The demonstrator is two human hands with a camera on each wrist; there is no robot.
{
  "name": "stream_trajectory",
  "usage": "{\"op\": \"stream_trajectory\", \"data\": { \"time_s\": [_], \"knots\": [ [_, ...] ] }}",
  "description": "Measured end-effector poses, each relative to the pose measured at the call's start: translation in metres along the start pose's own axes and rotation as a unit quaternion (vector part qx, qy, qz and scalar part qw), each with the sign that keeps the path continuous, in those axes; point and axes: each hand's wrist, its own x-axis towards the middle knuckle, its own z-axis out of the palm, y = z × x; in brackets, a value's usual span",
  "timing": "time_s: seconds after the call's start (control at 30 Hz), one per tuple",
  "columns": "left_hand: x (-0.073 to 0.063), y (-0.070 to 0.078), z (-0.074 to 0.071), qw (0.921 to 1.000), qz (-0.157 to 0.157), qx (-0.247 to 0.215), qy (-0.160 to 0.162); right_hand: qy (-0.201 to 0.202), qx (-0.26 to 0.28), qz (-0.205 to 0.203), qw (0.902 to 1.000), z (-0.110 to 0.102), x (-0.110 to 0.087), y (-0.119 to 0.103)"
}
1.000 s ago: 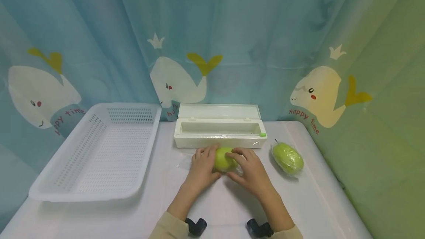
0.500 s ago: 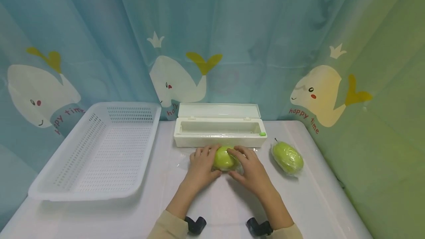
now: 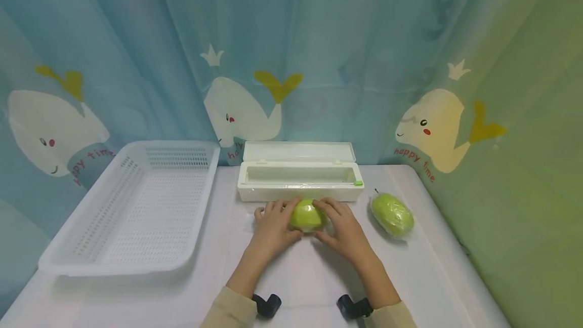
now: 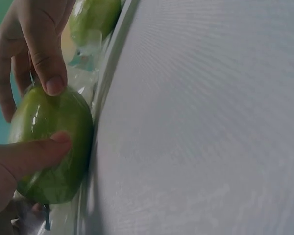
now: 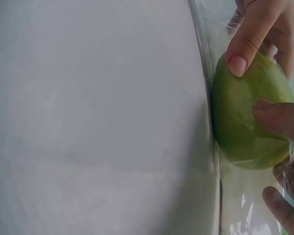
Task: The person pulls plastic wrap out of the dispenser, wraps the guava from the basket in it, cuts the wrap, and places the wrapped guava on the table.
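Note:
On the table, a green pear (image 3: 306, 217) lies between both hands, with clear cling film around it. My left hand (image 3: 272, 228) grips its left side, the thumb at the near face. From the other side my right hand (image 3: 342, 227) holds it with curled fingers and thumb. Shiny film stretches over the pear (image 4: 59, 122) in the left wrist view, and its dark stem pokes out beside the left hand. Loose cling film (image 5: 245, 205) spreads under the pear (image 5: 250, 112) in the right wrist view. The pear's far side is hidden behind the fingers.
Just behind the hands stands a white cling film box (image 3: 298, 194), lid raised, with a green slider (image 3: 358, 183) on its front edge. A second wrapped pear (image 3: 392, 214) lies to the right. A white plastic basket (image 3: 114, 269) occupies the left; a whale-print curtain (image 3: 328, 65) backs the table.
The hands stay around the pear. My right fingers have shifted slightly on its top and side, and the pear has turned a little between them.

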Motion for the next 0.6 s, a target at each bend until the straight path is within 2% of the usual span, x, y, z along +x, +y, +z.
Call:
{"op": "stream_trajectory", "data": {
  "time_s": [0.2, 0.6],
  "knots": [
    [0.000, -0.004, 0.005, 0.9999, -0.004, -0.005, -0.010, -0.013, -0.008, 0.001, 0.9999, -0.001, 0.005, 0.003],
    [0.002, -0.009, 0.001, 0.9998, -0.018, -0.009, 0.002, -0.028, -0.018, 0.025, 0.9991, 0.001, 0.017, -0.002]
  ]
}}
